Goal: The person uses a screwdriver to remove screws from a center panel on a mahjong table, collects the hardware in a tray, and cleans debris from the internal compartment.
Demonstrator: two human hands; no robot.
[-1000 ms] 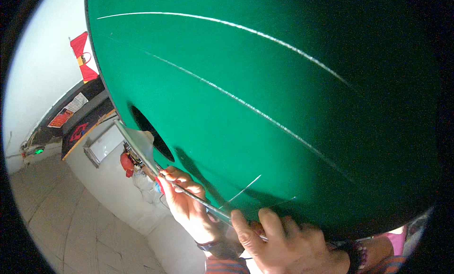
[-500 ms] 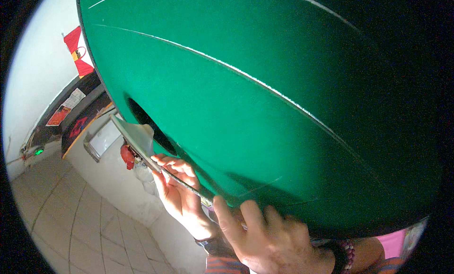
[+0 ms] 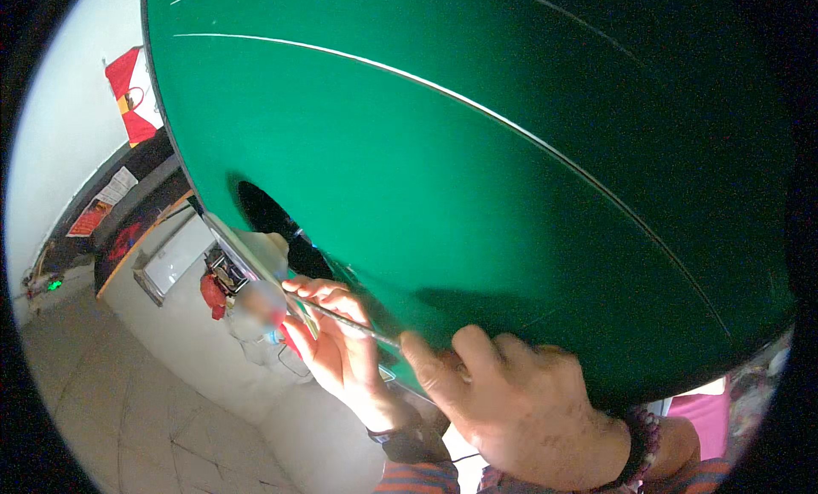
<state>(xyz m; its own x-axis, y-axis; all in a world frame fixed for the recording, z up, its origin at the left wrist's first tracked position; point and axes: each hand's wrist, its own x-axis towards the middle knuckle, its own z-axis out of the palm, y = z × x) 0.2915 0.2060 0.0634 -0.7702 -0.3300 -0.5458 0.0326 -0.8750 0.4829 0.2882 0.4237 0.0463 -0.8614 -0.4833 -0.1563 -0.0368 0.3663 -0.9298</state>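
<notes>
The left hand (image 3: 341, 349) and right hand (image 3: 520, 409) both pinch a thin rod (image 3: 358, 324) at the lower edge of the green cloth (image 3: 443, 179). A loosened pinch could let the rod slip sideways and skew against the cloth.

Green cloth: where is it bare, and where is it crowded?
The green cloth is bare across its middle and top, bordered only by thin white lines. The near edge is crowded: the left hand and right hand pinch a thin rod beside the dark opening.

Striped sleeves (image 3: 426, 479) — orange, dark; beaded bracelet (image 3: 637, 447), right wrist.
</notes>
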